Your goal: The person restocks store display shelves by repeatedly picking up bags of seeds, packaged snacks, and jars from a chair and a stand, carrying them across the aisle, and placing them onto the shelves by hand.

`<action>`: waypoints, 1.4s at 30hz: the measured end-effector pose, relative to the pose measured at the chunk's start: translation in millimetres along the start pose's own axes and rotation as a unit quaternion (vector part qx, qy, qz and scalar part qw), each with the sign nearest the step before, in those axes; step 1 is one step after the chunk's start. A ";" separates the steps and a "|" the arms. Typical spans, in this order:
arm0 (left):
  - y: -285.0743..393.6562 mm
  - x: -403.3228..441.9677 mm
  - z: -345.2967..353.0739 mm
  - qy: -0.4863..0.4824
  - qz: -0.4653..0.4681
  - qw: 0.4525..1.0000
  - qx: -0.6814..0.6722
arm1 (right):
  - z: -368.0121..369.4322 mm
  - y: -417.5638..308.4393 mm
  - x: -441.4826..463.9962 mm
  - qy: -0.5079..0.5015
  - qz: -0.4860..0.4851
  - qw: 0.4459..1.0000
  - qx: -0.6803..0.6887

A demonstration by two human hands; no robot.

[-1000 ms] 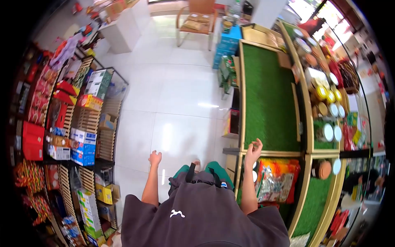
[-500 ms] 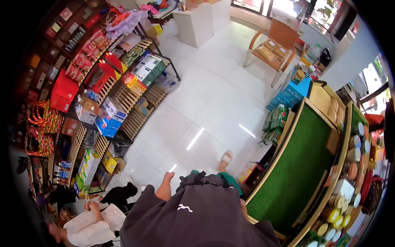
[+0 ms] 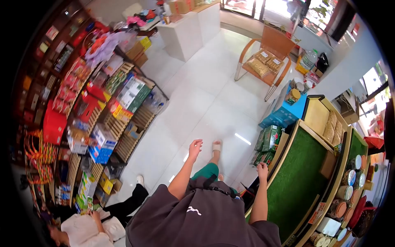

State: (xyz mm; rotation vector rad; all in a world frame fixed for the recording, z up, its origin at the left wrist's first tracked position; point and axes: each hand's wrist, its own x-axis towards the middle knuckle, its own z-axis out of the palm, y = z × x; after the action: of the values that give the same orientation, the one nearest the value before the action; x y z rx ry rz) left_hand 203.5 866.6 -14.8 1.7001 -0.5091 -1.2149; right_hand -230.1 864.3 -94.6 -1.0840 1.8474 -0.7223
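Versus half a second ago, find right hand newly visible at 2 o'clock, loosely curled, cannot tell if gripping; left hand farther forward at 12, half-open, empty. Note wood-framed, turf-lined display case beside right hand, toward 3. Beyond, see glossy white tile floor; slatted rack, 10–11; curved-arm chair, 1.

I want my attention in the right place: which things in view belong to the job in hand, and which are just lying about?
Nearest the job:
- left hand, nothing visible in it
- right hand, nothing visible in it
- green-lined display and green packs, nearest the right hand

Lying about:
- packets on the chair
- blue boxes
- lidded jars
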 end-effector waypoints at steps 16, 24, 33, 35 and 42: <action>21.1 214.5 -31.6 0.075 -0.179 0.925 0.328 | 16.9 -100.3 136.1 -0.083 0.315 0.945 -0.010; 98.0 323.8 70.5 0.037 -0.080 0.938 0.336 | 104.5 -117.4 392.0 -0.117 0.181 0.974 0.067; 208.5 456.4 214.8 -0.096 -0.080 0.905 0.407 | 110.2 -303.1 552.9 -0.101 0.087 0.985 0.113; 237.0 477.8 259.1 -0.135 -0.047 0.900 0.411 | 95.7 -330.0 564.3 -0.088 0.123 0.980 0.132; 288.3 579.9 386.2 -0.298 0.089 0.812 0.493 | 92.1 -318.6 582.8 0.014 0.370 0.790 0.489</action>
State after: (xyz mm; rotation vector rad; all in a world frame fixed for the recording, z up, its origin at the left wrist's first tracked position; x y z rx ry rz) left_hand 155.9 116.1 -71.3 1.9563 -1.9102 -1.4411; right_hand -174.8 196.1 -105.1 0.3262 1.3851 -0.9969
